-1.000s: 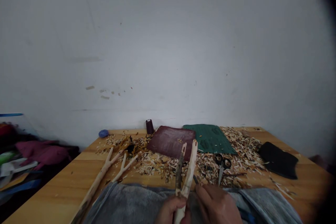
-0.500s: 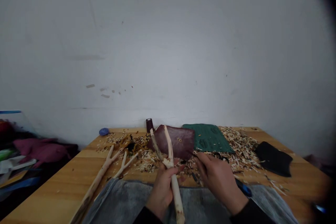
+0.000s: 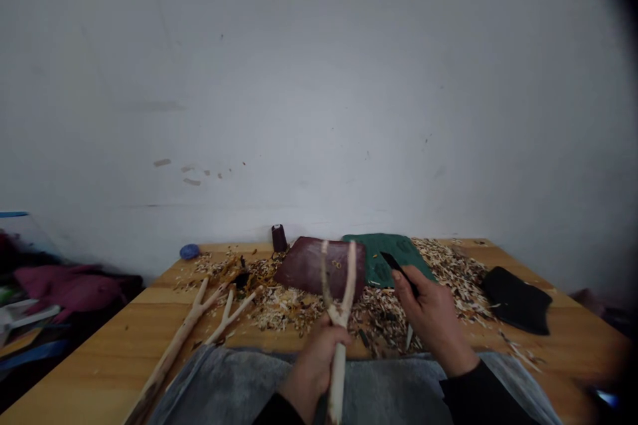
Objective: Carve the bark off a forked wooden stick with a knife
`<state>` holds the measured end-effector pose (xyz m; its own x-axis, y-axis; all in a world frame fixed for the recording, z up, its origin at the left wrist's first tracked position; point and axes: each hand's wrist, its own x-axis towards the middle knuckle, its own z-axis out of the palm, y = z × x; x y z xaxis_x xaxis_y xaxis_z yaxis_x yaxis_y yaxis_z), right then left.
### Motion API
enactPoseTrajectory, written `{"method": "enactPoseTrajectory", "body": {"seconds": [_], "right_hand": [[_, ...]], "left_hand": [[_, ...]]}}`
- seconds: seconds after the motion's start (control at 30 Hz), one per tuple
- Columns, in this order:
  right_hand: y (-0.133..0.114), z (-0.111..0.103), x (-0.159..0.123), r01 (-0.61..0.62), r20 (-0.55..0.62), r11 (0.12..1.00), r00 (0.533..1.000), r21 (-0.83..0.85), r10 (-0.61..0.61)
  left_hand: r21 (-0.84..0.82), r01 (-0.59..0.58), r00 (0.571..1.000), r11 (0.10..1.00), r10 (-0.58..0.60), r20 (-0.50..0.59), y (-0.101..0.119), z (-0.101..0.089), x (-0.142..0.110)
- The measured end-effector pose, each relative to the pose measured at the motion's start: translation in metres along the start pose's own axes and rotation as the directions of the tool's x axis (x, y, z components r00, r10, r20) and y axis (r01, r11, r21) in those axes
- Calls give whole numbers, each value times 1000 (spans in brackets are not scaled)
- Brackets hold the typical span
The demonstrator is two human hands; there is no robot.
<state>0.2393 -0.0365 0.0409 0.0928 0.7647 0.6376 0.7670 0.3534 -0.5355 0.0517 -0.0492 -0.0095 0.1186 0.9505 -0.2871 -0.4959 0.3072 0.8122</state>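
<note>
My left hand [image 3: 314, 362] is closed around a peeled forked branch [image 3: 338, 362], whose two pale prongs stand up over the table. My right hand [image 3: 431, 322] is raised to the right of the branch and apart from it, gripping a slim black knife [image 3: 399, 269] that points up and to the left. Below that hand, the silver tip of a pair of scissors [image 3: 409, 337] shows among wood shavings [image 3: 294, 312]. The rest of the scissors is hidden behind my right hand.
Two more forked branches [image 3: 174, 339] lie on the wooden table [image 3: 90, 372] at left. A maroon leather pad [image 3: 304, 265], green cutting mat [image 3: 393, 249], dark thread spool [image 3: 279, 238], blue roll [image 3: 189, 252] and black pouch [image 3: 516, 300] lie beyond. Grey cloth [image 3: 244, 385] covers my lap.
The forked branch has turned upright, with its prongs now side by side. My right hand has moved up and right, and the black knife now shows clearly in it.
</note>
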Motion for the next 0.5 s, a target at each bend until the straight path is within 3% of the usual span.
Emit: {"method": "enactPoseTrajectory", "body": {"seconds": [0.07,0.17,0.27,0.43,0.5], "right_hand": [[5,-2,-2,-14,23,1000,1000,4,14],[2,-4,0,-2,62,1000,998,7,2],[-11,1,8,83,125,996,989,-14,-81],[-28,33,7,216,298,976,934,-23,-199],[-25,48,-3,237,349,969,915,-64,-201]], "left_hand": [[-46,-22,1000,999,21,-4,8,-6,9],[-71,36,999,997,-36,-3,8,-14,13],[-48,92,995,995,-93,-26,2,-19,7],[11,87,996,996,-87,12,3,-29,-4],[127,64,994,990,-74,77,2,-37,-5]]}}
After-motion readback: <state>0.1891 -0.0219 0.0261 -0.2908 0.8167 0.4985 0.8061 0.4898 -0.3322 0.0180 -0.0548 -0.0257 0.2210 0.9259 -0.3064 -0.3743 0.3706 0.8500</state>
